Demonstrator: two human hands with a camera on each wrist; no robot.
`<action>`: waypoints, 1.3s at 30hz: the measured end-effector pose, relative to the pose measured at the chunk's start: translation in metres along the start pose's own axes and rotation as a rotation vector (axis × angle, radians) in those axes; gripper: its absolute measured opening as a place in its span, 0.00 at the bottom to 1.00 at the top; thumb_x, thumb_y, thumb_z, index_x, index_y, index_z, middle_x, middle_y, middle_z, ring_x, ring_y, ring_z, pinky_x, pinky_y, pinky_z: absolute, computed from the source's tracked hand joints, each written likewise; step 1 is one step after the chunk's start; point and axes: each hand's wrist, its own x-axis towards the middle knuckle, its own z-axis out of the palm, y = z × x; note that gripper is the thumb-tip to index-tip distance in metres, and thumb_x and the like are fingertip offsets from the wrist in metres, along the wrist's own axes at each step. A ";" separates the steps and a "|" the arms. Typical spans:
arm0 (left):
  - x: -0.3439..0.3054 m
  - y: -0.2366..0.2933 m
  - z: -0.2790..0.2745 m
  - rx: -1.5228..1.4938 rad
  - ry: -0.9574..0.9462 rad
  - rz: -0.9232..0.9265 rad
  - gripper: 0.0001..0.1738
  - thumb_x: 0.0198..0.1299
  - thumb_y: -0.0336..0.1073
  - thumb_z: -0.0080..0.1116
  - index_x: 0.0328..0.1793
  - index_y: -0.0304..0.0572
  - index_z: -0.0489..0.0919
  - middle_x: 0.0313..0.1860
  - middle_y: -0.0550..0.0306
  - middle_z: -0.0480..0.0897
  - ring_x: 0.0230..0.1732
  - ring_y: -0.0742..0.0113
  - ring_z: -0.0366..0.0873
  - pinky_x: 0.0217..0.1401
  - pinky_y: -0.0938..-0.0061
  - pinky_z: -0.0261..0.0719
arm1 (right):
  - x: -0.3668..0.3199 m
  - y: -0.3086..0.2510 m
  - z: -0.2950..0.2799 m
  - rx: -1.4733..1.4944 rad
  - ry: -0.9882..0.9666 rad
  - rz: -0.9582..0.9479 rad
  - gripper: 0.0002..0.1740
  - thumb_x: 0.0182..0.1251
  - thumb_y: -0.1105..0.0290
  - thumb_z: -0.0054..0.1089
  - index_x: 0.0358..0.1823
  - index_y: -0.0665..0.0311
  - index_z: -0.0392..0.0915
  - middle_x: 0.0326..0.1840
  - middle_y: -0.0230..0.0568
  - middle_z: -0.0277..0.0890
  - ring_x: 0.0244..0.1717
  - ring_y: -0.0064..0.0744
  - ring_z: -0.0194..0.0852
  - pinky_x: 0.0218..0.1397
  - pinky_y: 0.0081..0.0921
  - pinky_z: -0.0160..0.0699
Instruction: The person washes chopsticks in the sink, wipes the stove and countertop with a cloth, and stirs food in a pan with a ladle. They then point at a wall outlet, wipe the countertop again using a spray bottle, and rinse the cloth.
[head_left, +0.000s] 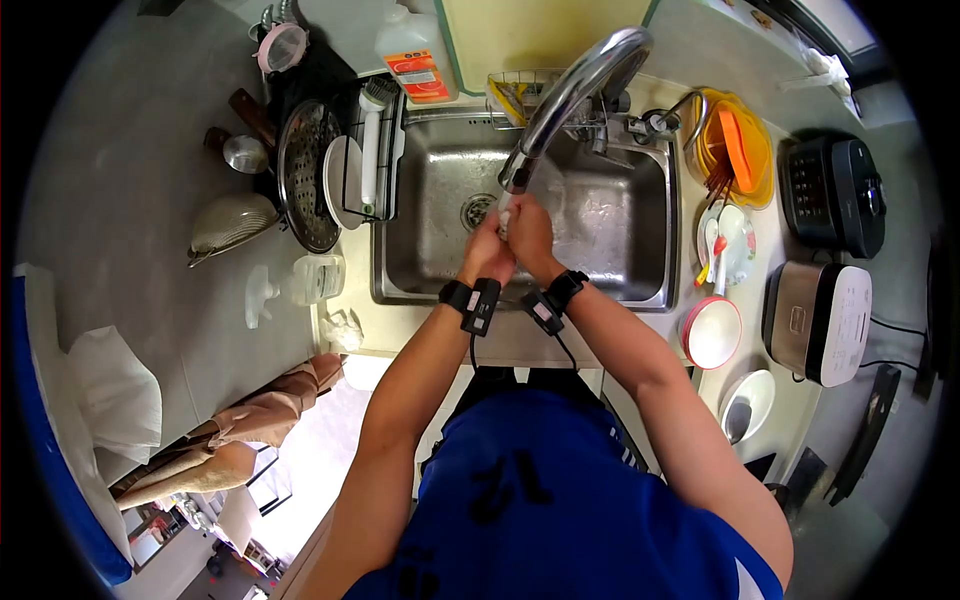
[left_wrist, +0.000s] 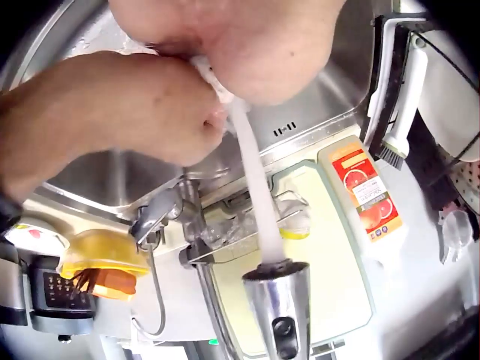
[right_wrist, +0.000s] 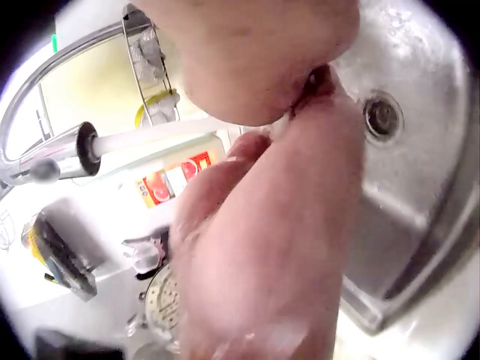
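Note:
Over the sink [head_left: 615, 235], my left hand [head_left: 487, 252] and right hand [head_left: 530, 232] are pressed together under the running tap [head_left: 580, 90]. Between them they grip a small whitish thing [left_wrist: 215, 81]; its kind cannot be told, as the hands cover most of it. Water [left_wrist: 256, 176] pours from the spray head [left_wrist: 279, 300] onto it in the left wrist view. There the right hand [left_wrist: 161, 105] comes in from the left, beside the left one. The right wrist view shows the left hand's curled fingers [right_wrist: 217, 180], with most of the right hand's fingers hidden.
A drain [head_left: 478, 211] lies below the hands. Left of the sink stand a dish rack [head_left: 385, 160] and a perforated pan [head_left: 308, 175]; behind it, a large bottle [head_left: 415, 60]. To the right are yellow baskets [head_left: 755, 150], a plate [head_left: 745, 255], bowls [head_left: 712, 333] and two appliances [head_left: 825, 195].

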 end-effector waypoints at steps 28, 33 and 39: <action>0.000 0.032 -0.021 -0.195 -0.137 0.128 0.17 0.74 0.37 0.50 0.63 0.38 0.76 0.59 0.54 0.82 0.60 0.64 0.79 0.66 0.69 0.75 | 0.009 0.025 -0.028 0.966 -0.330 0.407 0.12 0.68 0.76 0.60 0.50 0.65 0.86 0.41 0.33 0.84 0.37 0.23 0.78 0.37 0.21 0.73; -0.008 0.021 -0.006 -0.087 -0.108 0.127 0.17 0.76 0.43 0.50 0.60 0.38 0.77 0.55 0.54 0.83 0.56 0.62 0.80 0.63 0.66 0.76 | -0.013 0.001 -0.022 0.745 -0.429 0.208 0.10 0.67 0.75 0.62 0.47 0.68 0.87 0.38 0.30 0.83 0.37 0.20 0.75 0.41 0.20 0.74; 0.032 0.016 -0.043 -0.191 -0.180 0.056 0.17 0.78 0.47 0.47 0.52 0.41 0.78 0.43 0.56 0.81 0.41 0.66 0.78 0.45 0.71 0.78 | -0.009 -0.004 -0.063 0.364 0.023 -0.020 0.11 0.66 0.72 0.63 0.45 0.70 0.87 0.35 0.35 0.86 0.37 0.23 0.79 0.44 0.23 0.76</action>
